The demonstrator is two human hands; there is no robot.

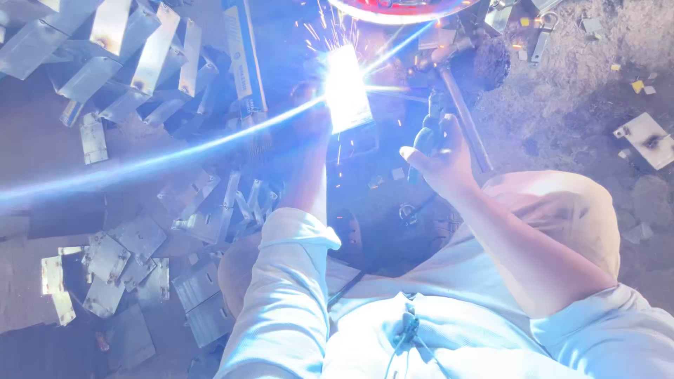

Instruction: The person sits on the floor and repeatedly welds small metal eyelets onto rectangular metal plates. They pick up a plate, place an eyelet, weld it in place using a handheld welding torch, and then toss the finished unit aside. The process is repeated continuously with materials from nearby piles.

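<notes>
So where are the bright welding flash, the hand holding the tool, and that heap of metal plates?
welding flash (pixel 346 88), head view, centre of the glare.
right hand (pixel 441 158), head view, back of the hand gripping the tool.
heap of metal plates (pixel 133 63), head view, a plate near the middle.

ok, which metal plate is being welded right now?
The plate between both hands, glowing white with sparks flying. The other plates lie dull in piles at left.

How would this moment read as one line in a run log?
left hand: at welding flash, grip unclear | right hand: grips dark tool | metal plates: piled left | ground: dirt
</notes>
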